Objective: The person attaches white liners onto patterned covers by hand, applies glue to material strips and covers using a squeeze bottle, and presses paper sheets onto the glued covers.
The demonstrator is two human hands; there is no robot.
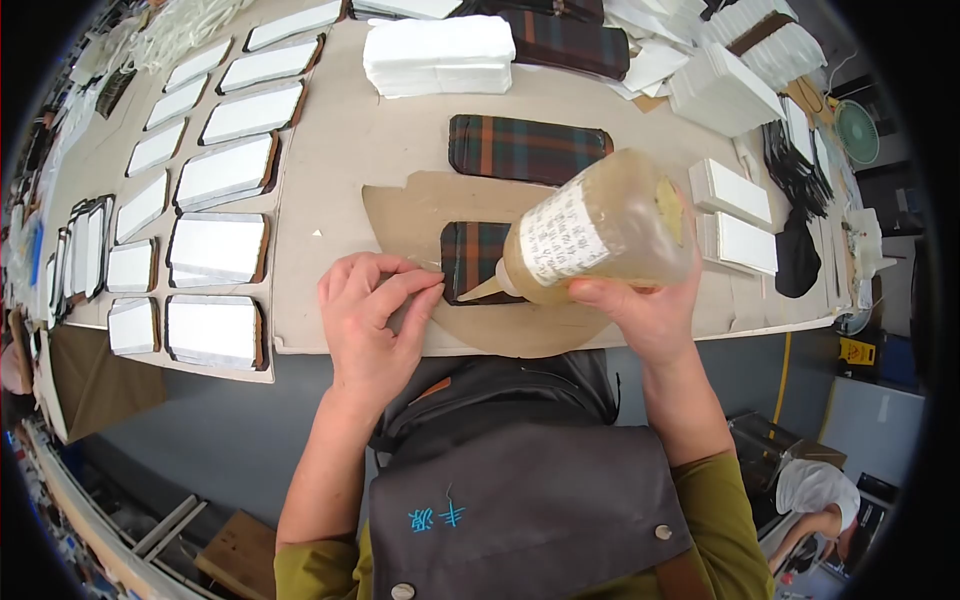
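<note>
One plaid piece (pixel 470 244) lies right of your left hand (pixel 372 312), bunched at its edge, whether pinching can't be told; your right hand (pixel 648 312) grips a tilted bottle (pixel 610 232) above. It seems underway, the farther plaid piece (pixel 530 148) waiting, white-topped pieces (pixel 217 243) leftward further along.

The bottle (pixel 632 225) is yellowish, the near piece (pixel 476 248) orange-striped dark plaid.
</note>
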